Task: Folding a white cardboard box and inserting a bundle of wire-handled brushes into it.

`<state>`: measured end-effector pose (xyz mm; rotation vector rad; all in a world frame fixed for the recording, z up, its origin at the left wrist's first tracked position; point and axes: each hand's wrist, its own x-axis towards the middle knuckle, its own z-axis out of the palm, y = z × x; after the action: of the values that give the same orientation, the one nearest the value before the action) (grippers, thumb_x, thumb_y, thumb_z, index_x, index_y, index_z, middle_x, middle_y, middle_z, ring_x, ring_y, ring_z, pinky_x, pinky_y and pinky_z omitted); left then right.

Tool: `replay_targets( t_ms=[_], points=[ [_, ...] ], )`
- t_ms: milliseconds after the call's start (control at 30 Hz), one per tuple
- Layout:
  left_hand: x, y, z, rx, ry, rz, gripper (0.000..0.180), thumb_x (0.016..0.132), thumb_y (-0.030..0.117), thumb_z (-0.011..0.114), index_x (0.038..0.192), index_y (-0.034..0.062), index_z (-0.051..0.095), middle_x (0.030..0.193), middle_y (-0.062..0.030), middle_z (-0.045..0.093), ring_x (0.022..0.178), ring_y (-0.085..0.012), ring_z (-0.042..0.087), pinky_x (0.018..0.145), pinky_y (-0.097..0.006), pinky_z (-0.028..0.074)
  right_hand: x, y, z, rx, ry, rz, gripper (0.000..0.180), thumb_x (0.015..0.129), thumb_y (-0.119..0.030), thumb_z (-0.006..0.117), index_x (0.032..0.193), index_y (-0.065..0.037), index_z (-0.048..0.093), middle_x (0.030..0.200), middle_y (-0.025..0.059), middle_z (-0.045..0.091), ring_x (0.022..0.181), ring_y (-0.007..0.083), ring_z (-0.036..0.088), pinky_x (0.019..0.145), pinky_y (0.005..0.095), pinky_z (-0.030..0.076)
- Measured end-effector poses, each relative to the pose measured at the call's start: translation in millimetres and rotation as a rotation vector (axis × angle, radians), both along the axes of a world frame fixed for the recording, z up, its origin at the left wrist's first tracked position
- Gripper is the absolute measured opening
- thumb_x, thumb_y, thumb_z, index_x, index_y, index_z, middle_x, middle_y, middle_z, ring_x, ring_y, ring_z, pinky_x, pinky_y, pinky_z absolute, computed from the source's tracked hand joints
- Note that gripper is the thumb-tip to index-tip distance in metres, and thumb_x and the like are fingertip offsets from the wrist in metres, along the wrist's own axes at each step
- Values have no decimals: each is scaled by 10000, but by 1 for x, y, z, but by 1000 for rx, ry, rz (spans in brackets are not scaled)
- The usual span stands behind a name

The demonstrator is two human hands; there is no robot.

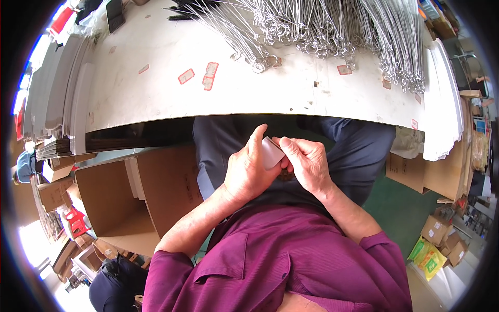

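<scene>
Above my lap, just in front of the table edge, both hands meet on a small white card-like piece point(272, 153). One side of it shows a darker edge; I cannot make out whether it is a flat card or a little box. My left hand point(248, 169) is wrapped around it from the left, one digit pointing up. From the right, my right hand point(307, 162) pinches its edge, thumb against finger. The far part of the white table point(156, 99) bears a large heap of thin wire tools point(322, 31) with looped ends, some showing black bristles.
Tall stacks of white card sheets stand at the table's left side point(52, 93) and right side point(442, 99). An open cardboard box point(112, 195) sits on my left, below table height. More cartons point(439, 229) lie on the right. A dark phone point(115, 14) rests at the far left.
</scene>
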<state>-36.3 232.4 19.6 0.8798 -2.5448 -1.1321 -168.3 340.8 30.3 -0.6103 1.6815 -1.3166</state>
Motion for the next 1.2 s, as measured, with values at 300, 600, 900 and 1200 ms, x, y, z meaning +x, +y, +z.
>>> replay_targets(
  t_ms=[300,600,900,1200],
  points=[
    [-1,2,-4,-69,40,30,638,772,275,855,1252,-22,556,1045,-220,701,892,-378,738,730,-442,614,16,-10,-15,-171,282,-136,166,974,-106,722,1066,32,723,857,112,772,705,89,697,633,253,564],
    [3,5,-3,-80,8,9,533,741,222,830,1151,-10,580,999,-204,695,834,-379,730,702,-451,609,-3,-8,3,47,-113,-131,146,984,-130,713,971,15,710,705,33,695,559,45,607,457,228,459],
    [3,4,-3,20,20,70,575,748,243,857,1212,-3,623,1054,-213,717,935,-381,726,799,-430,605,12,-2,-10,-177,404,-117,97,944,-63,723,991,20,741,762,125,731,654,153,705,588,282,531],
    [5,-2,-6,55,78,57,529,772,192,821,1219,-14,628,1044,-224,717,928,-380,727,797,-425,598,14,1,-12,-237,524,60,379,927,-69,744,1286,27,668,1025,196,750,830,264,724,773,348,573]
  ],
)
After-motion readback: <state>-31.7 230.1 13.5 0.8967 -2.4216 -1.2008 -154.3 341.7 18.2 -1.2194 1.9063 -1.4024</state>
